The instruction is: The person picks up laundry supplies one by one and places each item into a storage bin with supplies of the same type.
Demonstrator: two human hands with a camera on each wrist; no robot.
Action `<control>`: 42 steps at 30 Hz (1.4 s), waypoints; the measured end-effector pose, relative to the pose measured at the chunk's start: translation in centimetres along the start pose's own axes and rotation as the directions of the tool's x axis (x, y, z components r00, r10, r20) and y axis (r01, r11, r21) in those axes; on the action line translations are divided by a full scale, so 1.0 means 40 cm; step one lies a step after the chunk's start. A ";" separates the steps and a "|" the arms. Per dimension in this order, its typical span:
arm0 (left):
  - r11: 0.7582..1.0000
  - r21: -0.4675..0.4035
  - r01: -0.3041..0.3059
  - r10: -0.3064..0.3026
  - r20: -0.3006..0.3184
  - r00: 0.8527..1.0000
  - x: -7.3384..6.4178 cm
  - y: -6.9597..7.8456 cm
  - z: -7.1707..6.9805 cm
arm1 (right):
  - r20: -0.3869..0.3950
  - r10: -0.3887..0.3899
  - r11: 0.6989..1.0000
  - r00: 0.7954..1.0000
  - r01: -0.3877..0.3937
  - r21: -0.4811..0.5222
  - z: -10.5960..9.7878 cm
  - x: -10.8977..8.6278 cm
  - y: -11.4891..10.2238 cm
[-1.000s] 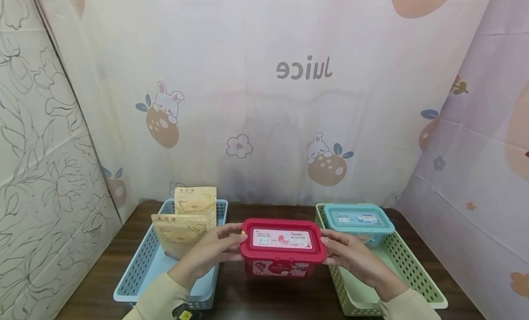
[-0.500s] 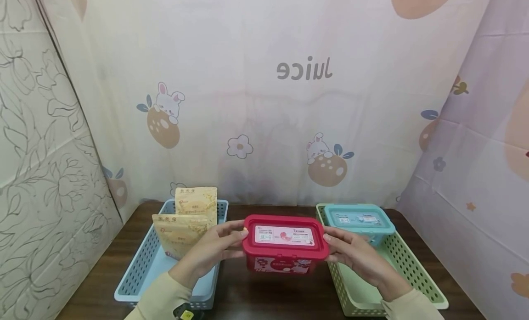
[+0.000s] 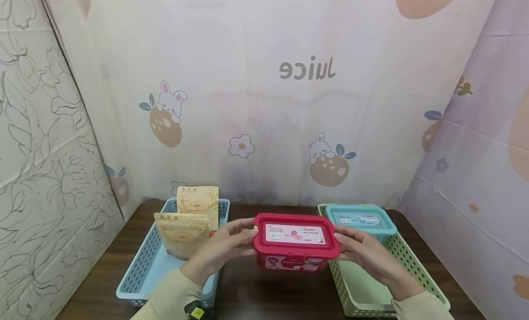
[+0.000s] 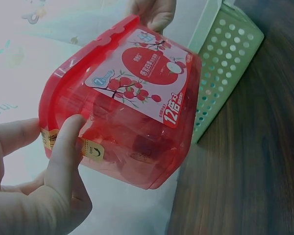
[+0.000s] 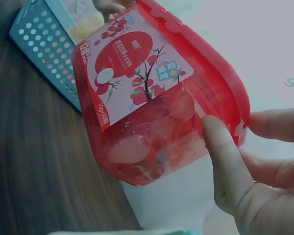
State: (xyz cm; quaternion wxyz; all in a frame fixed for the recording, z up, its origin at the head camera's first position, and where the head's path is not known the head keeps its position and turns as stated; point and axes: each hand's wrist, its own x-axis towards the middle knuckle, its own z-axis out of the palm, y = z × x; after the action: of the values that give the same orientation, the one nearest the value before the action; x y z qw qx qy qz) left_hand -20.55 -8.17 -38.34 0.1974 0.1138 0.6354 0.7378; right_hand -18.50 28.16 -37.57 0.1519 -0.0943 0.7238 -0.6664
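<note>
A red see-through plastic tub of laundry pods (image 3: 295, 241) with a lidded top hangs above the table between the two baskets. Its label shows red berries, and rounded pods show through the wall in the right wrist view. My left hand (image 3: 225, 246) pinches its left end, the thumb on the side wall near a yellow seal sticker (image 4: 93, 149). At the opposite end my right hand (image 3: 365, 253) grips the tub, thumb on the wall and fingers near the lid's rim. The tub's underside is hidden in the head view.
A blue basket (image 3: 138, 265) on the left bears two yellow pouches (image 3: 182, 235). A green basket (image 3: 417, 269) on the right contains a turquoise lidded tub (image 3: 361, 219) at its back end. Behind the dark wooden table (image 3: 244, 297) hangs a printed curtain (image 3: 264, 104).
Both hands have carried the red tub a little to the right and slightly upward. The baskets and their contents stay in place; the head view has shifted slightly.
</note>
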 end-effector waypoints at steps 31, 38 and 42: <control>0.993 -0.098 -0.066 0.072 0.063 0.995 0.105 -0.024 0.186 | -0.270 0.095 0.984 0.958 -0.132 -0.122 -0.173 -0.098 0.015; 0.987 -0.152 -0.052 0.066 0.088 0.994 0.124 -0.040 0.237 | -0.273 0.114 0.976 0.955 -0.158 -0.147 -0.229 -0.141 0.025; 0.982 -0.184 -0.053 0.073 0.104 0.992 0.133 -0.043 0.268 | -0.302 0.179 0.956 0.936 -0.238 -0.172 -0.252 -0.165 0.017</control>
State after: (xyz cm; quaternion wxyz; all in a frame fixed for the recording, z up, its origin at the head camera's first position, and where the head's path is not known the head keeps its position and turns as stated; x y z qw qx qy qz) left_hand -20.57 3.90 -38.70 0.2180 0.1561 0.5501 0.7908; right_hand -15.75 39.91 -36.95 0.1063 0.0645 0.8090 -0.5745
